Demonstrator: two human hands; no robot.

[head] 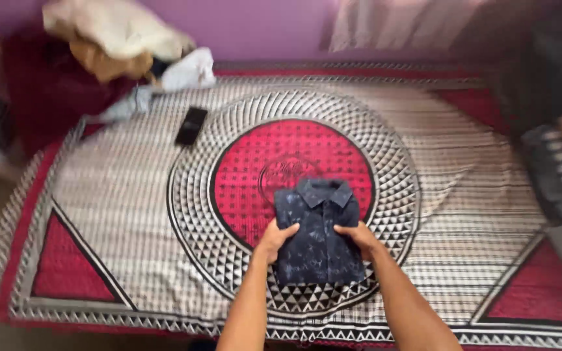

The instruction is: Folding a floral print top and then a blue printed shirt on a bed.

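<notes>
A folded dark blue patterned shirt (319, 235), collar up and pointing away from me, lies on the red circle of the bedspread (131, 195). My left hand (276, 238) grips the shirt's left edge, fingers curled onto the cloth. On the opposite edge rests my right hand (358, 235), fingers laid on the fabric and holding it. Both forearms reach in from the near edge of the bed.
A black phone (191, 125) lies on the bedspread at the back left. A heap of crumpled clothes (121, 39) sits in the far left corner against the purple wall. Dark striped fabric (557, 172) lies at the right edge. The bed's near edge is just below my arms.
</notes>
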